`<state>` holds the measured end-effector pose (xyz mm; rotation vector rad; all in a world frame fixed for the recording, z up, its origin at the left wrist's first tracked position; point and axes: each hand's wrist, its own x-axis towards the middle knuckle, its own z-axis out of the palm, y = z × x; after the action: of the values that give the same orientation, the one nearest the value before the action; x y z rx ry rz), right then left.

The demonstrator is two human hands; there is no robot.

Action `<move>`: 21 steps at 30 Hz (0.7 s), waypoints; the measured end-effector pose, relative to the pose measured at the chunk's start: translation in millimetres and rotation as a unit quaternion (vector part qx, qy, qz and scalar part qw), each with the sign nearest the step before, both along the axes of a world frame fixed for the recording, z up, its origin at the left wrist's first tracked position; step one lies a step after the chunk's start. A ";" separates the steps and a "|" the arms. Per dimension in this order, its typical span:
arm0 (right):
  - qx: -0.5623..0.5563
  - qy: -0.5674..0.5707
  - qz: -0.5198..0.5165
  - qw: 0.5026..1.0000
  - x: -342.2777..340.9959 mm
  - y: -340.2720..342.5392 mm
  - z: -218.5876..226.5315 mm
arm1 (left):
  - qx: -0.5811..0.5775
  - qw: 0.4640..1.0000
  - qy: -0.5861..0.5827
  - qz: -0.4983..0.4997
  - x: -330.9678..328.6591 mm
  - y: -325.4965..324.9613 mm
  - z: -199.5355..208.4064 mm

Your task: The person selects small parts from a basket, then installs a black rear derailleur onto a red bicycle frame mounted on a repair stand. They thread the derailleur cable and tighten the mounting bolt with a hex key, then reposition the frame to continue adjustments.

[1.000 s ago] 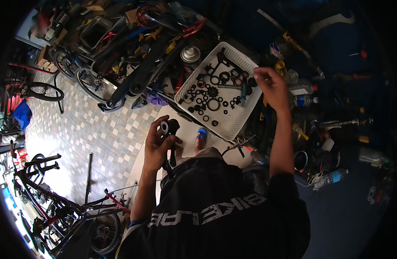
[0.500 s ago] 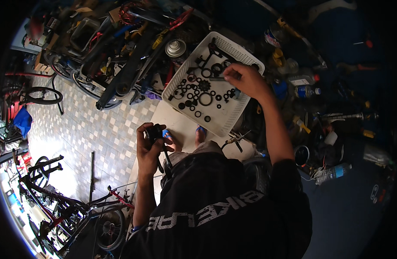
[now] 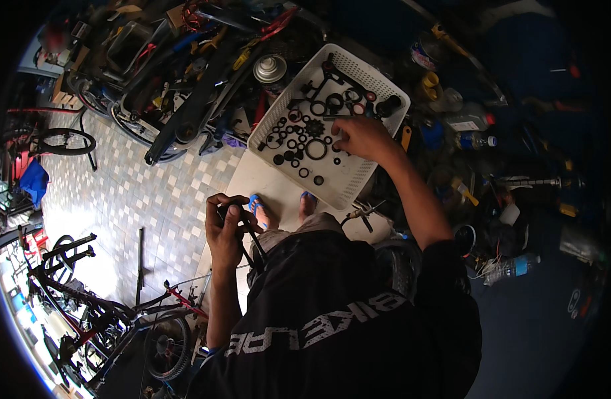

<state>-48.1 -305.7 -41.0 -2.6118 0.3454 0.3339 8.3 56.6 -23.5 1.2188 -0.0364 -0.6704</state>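
White perforated plastic tray (image 3: 375, 169) of black rings and washers (image 3: 299, 136) lies under the right hand (image 3: 360, 136), fingers curled among them, while the left hand (image 3: 227, 229) grips a small black part (image 3: 231, 211).

Left hand (image 3: 227, 229) curls closed near the chest, elbow bent; right hand (image 3: 358, 136) reaches forward, arm extended, fingers lowered.

Bare basket floor (image 3: 350, 174); black rings (image 3: 299, 136) crowd elsewhere.

A metal can (image 3: 271, 68) stands at eleven o'clock, a bicycle wheel (image 3: 65, 141) at nine, a plastic bottle (image 3: 511, 267) at four.
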 end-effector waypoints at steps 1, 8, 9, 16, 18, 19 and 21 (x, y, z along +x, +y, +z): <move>0.020 -0.046 -0.039 0.998 1.3 1.7 -2.1 | -0.011 1.000 0.003 0.004 0.2 0.0 0.0; -0.027 -0.041 0.022 0.999 37.8 -1.0 -4.2 | 0.026 0.999 -0.002 0.021 4.7 -1.4 -0.7; -0.017 -0.085 0.023 0.996 41.3 4.1 -4.7 | 0.025 0.999 -0.004 0.022 5.2 -1.7 -0.5; 0.030 -0.097 0.051 0.994 67.1 31.7 -10.9 | 0.042 0.999 -0.015 0.022 6.5 0.7 2.6; 0.011 -0.088 0.090 0.992 70.2 37.4 -13.5 | 0.034 0.999 -0.002 0.022 7.9 3.3 2.8; 0.005 -0.072 0.114 0.991 70.6 40.5 -14.9 | 0.026 0.999 0.003 0.022 8.5 4.8 2.7; -0.004 -0.043 0.115 0.992 69.4 47.3 -17.7 | 0.030 0.999 0.001 0.024 8.8 6.9 2.2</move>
<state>21.3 -258.4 -58.7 -2.6684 0.0156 0.2946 17.1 63.5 -21.3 1.2723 0.0146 -0.6346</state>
